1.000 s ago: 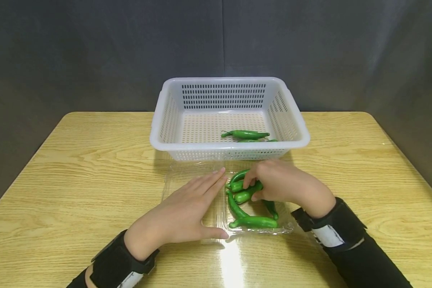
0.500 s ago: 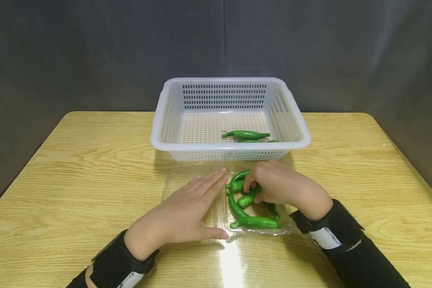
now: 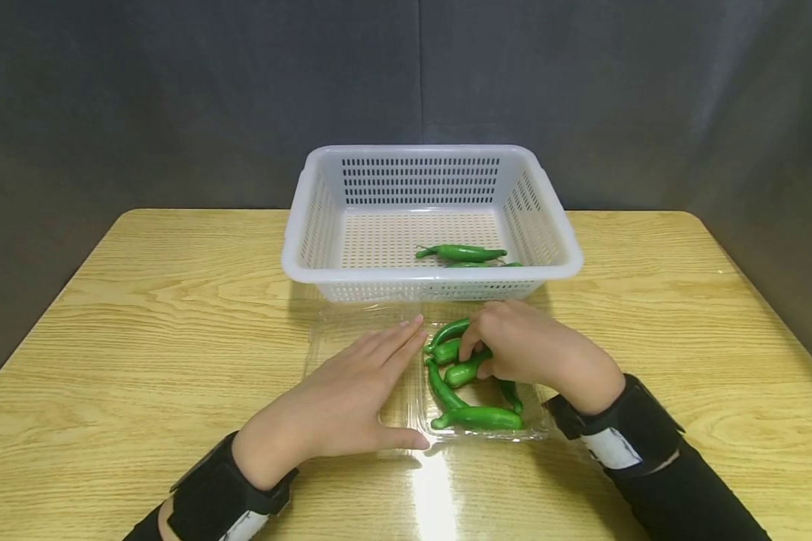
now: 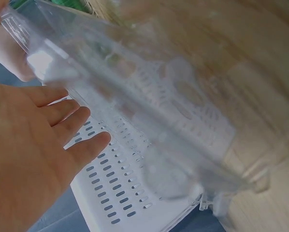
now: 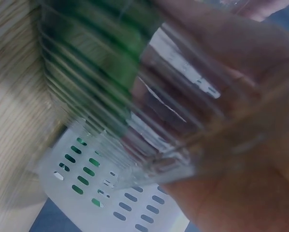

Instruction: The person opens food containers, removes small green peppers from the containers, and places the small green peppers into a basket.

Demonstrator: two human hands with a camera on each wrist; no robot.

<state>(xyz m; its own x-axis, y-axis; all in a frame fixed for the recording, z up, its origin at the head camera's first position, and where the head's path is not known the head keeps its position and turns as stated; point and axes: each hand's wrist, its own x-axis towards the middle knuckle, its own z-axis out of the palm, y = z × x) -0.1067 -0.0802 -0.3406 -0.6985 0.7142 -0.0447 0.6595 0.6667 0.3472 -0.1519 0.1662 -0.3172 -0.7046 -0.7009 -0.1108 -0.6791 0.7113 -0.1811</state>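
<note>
In the head view a clear plastic clamshell box lies unfolded on the table, several green chili peppers in its right half. My right hand reaches into that half, thumb and fingers curled round a green chili pepper. Beside this one lie another pepper and a curved pepper; a straight pepper rests along the front wall. My left hand spreads straight fingers over the box's left half, fingertips at the fold. The right wrist view looks through the box's ribbed wall.
A white perforated basket stands just behind the box, with a few green peppers near its front wall. Wooden table extends to both sides. A dark grey cloth wall rises behind.
The pepper in my right hand has shifted slightly toward the front of the box, its tip turned a little. My left hand, the basket and the other peppers stay nearly still.
</note>
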